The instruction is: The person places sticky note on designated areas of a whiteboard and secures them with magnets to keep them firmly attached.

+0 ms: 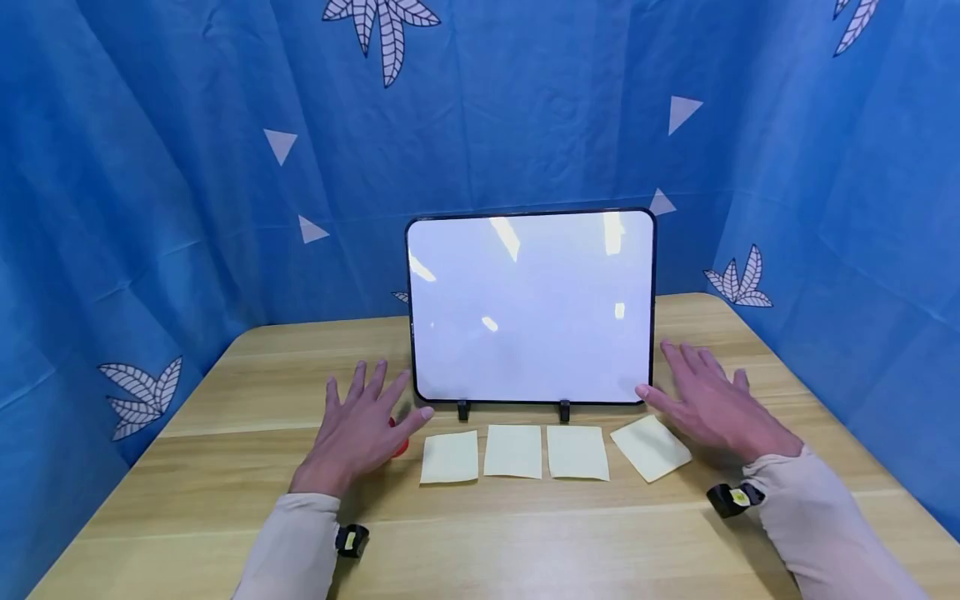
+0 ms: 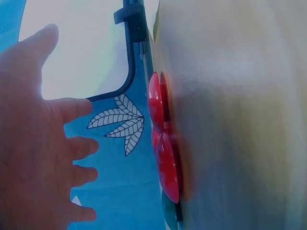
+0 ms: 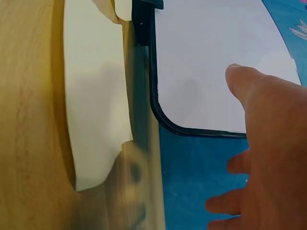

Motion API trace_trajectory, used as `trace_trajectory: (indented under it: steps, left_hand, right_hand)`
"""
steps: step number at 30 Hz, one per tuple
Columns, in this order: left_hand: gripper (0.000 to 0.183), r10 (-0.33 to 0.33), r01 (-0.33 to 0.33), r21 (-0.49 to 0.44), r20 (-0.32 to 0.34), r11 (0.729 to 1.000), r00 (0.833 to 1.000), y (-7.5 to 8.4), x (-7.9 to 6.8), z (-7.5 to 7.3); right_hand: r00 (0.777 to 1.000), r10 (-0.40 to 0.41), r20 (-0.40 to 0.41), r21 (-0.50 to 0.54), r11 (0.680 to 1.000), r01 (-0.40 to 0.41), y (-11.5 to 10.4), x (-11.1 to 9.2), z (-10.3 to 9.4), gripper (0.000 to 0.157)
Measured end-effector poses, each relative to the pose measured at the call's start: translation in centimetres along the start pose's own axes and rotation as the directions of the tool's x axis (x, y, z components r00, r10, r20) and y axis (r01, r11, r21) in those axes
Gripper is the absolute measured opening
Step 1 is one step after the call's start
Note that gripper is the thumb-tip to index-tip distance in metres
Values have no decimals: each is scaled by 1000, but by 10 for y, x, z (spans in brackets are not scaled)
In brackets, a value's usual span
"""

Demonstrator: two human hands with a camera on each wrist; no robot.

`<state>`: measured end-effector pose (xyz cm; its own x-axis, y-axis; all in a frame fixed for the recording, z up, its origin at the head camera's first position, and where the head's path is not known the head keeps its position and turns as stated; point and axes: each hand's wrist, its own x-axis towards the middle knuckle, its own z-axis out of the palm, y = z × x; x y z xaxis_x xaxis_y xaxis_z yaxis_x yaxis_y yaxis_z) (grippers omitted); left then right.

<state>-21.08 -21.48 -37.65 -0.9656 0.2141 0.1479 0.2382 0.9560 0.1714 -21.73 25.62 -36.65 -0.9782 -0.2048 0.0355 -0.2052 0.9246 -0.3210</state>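
Over the tabletop (image 1: 525, 542), I see the left grip (image 1: 358, 437) and right grip (image 1: 720, 407) spread wide, holding nothing, the red discs (image 2: 167, 165) below the left one and a skewed paper square (image 1: 651, 448) nearer the right, on its inner side.

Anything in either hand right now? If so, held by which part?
Nothing is held. The left hand and right hand both have fingers extended; the red pieces and angled paper square lie on the table.

Black-rimmed white board (image 1: 532, 333), cream notes (image 1: 513, 452), red discs (image 2: 168, 165), blue leaf-printed curtain (image 1: 540, 150)
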Motion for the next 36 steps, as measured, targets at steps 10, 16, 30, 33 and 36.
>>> trace_trajectory:
  steps: [10, 16, 30, 33, 36]
  left_hand:
    - [87, 36, -36, -5, -46, 999, 998, 1, -3, 0]
    - [86, 46, -47, -8, -43, 999, 998, 2, -5, -1]
    - [79, 35, -35, -1, -51, 999, 998, 2, -11, -4]
    - [72, 20, -20, -10, -50, 1000, 999, 2, -14, -4]
    - [66, 14, -15, -19, -45, 1000, 999, 2, -17, -5]
  right_hand:
    - [999, -19, -29, -12, 1000, 19, -1, 2, 6, 95]
    - [999, -22, -31, -11, 1000, 21, -3, 0, 7, 95]
    - [998, -65, -23, 40, 997, 66, -5, -5, 11, 90]
    - [998, -58, -9, 64, 996, 59, -5, -6, 12, 90]
    - [999, -53, 2, 74, 996, 52, -4, -7, 13, 90]
